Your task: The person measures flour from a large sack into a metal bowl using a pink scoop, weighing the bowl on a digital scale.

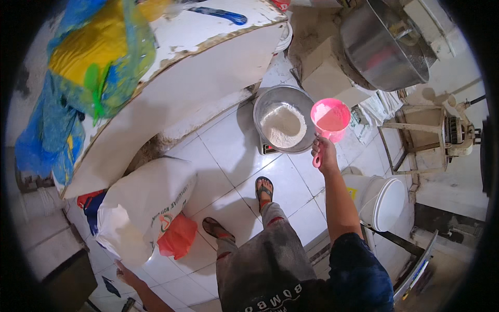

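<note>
In my right hand [323, 152] is the handle of a pink plastic dipper [332, 134], with some white powder inside its cup. The dipper is beside the right rim of a round metal bowl [260, 127] that holds a heap of flour [283, 127]. Under the bowl a digital scale [268, 149] shows on the tiled floor. My left hand [126, 273] is low at the left, fingers apart and holding nothing. Close to it stands a large white sack [150, 192], its mouth folded open, with pale flour-like contents.
A white worktable [208, 62] at upper left carries a blue and yellow plastic bag [104, 47] and a blue-handled tool [221, 14]. A big steel mixing bowl [382, 49] stands upper right. A white lidded bucket [371, 200] is by my right arm; a red bag [178, 236] lies beside the sack.
</note>
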